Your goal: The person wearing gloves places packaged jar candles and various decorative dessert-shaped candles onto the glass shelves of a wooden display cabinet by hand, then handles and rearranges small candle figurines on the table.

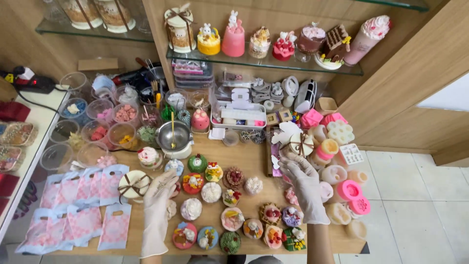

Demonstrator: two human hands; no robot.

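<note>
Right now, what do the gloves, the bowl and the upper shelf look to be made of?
Gloves: thin translucent plastic or latex, wrinkled, the hand showing through. Bowl: metal, probably steel, grey with a shiny reflective inside. Upper shelf: clear glass, greenish at the edge, items behind visible through it. The table looks like pale matte wood or wood laminate.

Small decorated cupcake-shaped candles on a wooden table

The colourful round cupcake-shaped candles [211, 192] lie upright in loose rows, close together; a round cream box tied with a brown ribbon bow [133, 184] sits flat just left of them.
</note>
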